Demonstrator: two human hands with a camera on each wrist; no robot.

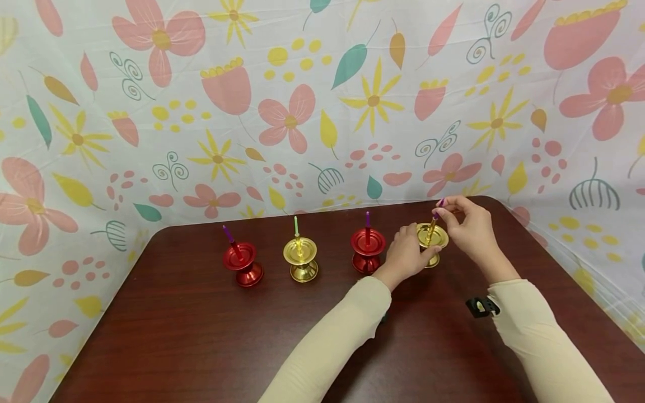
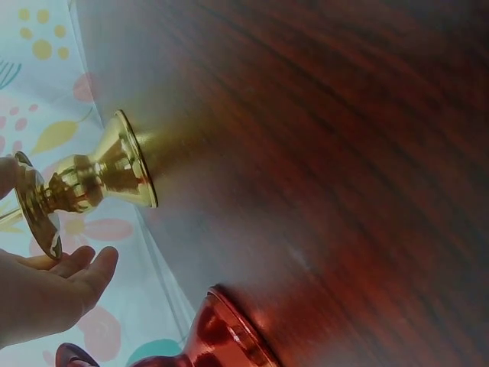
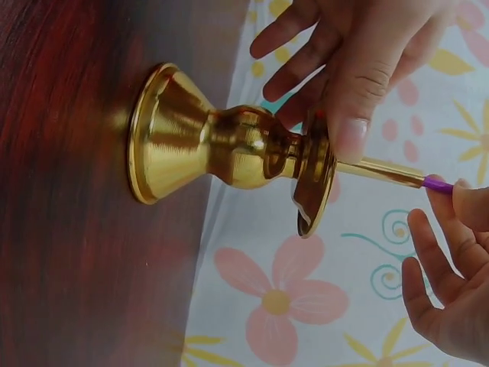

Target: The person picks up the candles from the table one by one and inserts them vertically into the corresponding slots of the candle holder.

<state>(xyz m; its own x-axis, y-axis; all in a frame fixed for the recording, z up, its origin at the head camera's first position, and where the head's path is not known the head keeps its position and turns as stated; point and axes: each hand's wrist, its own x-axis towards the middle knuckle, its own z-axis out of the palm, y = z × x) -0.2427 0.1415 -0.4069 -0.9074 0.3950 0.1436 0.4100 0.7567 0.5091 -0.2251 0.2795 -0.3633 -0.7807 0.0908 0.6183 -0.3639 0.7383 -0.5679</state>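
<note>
A shiny gold candle holder [image 3: 172, 138] stands upright at the table's back right. My left hand [image 1: 405, 253] holds its dish by the rim, thumb on top and fingers below, as the right wrist view shows. Between thumb and finger of my right hand [image 1: 472, 230] is a thin purple candle [image 3: 437, 184]. The candle's lower end meets the top of the holder's narrow gold tube [image 3: 382, 171]; how deep it sits is hidden. Just left of my left hand is a red candle holder [image 1: 368, 242] bearing another purple candle [image 1: 368, 219].
Farther left stand a gold holder [image 1: 304, 271] with a green candle [image 1: 296, 225] and a red holder [image 1: 249, 275] with a purple candle [image 1: 228, 234]. A floral cloth [image 1: 312, 78] hangs behind the dark wooden table [image 1: 201, 347]. A black strapped device [image 1: 482, 307] is at my right wrist.
</note>
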